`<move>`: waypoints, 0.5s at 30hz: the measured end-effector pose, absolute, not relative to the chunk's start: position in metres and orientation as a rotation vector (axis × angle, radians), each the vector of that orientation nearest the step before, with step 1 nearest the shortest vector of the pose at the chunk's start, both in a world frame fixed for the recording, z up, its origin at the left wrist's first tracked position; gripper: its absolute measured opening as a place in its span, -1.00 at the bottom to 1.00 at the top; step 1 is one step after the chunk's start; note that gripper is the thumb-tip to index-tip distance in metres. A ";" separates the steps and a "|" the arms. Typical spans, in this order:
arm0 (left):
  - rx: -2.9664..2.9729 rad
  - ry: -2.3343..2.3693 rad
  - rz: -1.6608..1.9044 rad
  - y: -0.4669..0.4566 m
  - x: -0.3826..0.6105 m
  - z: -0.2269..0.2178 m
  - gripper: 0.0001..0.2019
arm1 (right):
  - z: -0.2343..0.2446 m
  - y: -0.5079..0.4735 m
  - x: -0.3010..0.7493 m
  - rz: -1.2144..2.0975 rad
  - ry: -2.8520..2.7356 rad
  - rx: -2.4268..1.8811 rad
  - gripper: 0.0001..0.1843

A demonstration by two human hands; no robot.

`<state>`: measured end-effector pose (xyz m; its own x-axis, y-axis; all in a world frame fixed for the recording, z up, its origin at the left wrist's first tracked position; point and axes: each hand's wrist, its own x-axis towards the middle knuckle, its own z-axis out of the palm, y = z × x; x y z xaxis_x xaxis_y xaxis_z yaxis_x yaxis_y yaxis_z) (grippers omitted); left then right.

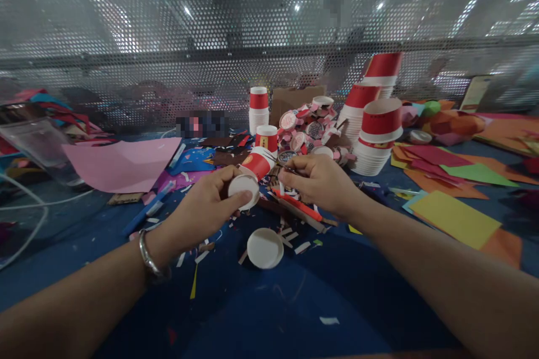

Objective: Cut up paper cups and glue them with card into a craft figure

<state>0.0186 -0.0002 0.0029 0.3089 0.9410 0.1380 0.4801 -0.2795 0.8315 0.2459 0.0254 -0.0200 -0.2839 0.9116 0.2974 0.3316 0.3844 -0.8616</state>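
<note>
My left hand is closed around a red and white paper cup, held on its side with the white base toward me and my thumb across the base. My right hand is closed in a pinch just right of the cup's rim, gripping a small dark thing I cannot make out. Below the hands a white cup stands upside down on the blue table cover. A red marker lies under my right hand.
Stacks of red and white cups stand at the back right, a smaller stack at the back centre. A pile of decorated round cup pieces lies between them. Coloured paper sheets lie right, a pink sheet left. Perforated metal screen behind.
</note>
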 end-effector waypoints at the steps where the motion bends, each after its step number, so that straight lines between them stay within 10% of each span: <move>1: 1.855 1.242 0.856 0.001 0.018 0.001 -0.86 | -0.020 0.026 0.246 0.865 -1.830 -1.099 -0.76; 15: 1.547 1.097 0.842 -0.002 0.019 -0.001 -0.78 | -0.013 0.010 0.236 1.022 -1.860 -1.035 -0.61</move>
